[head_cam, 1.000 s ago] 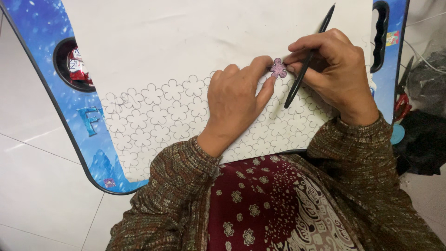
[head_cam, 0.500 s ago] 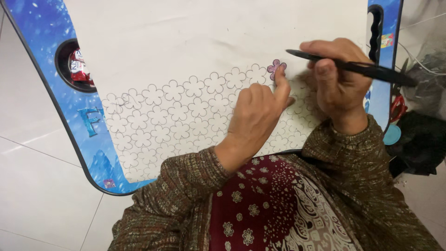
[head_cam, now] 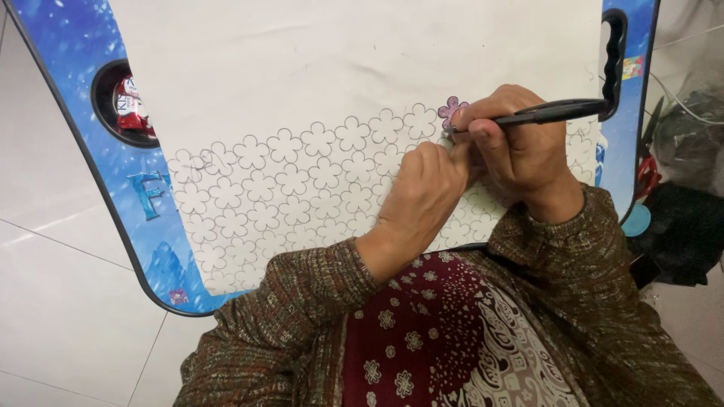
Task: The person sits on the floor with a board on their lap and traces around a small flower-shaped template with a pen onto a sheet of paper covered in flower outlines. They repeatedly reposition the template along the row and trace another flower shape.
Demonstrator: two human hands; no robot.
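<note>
A white paper sheet [head_cam: 339,68] lies on a blue lap tray [head_cam: 64,60]; its near half is covered with rows of outlined flowers [head_cam: 302,181]. A small purple flower-shaped stencil [head_cam: 452,110] rests on the sheet at the right end of the top row. My left hand [head_cam: 422,192] lies flat on the paper, fingertips pressing just below the stencil. My right hand [head_cam: 513,147] grips a black pen [head_cam: 550,113], which lies nearly level with its tip at the stencil's edge.
A round cup hole in the tray's left rim holds a small red and white packet [head_cam: 130,104]. A black handle slot [head_cam: 615,53] is in the tray's right rim. Dark bags and cables [head_cam: 686,181] lie on the tiled floor [head_cam: 45,301] to the right.
The stencil and both hands have shifted along the row. The pen has swung from steeply upright to nearly level, its tip now at the stencil. My left fingers stay beside the stencil.
</note>
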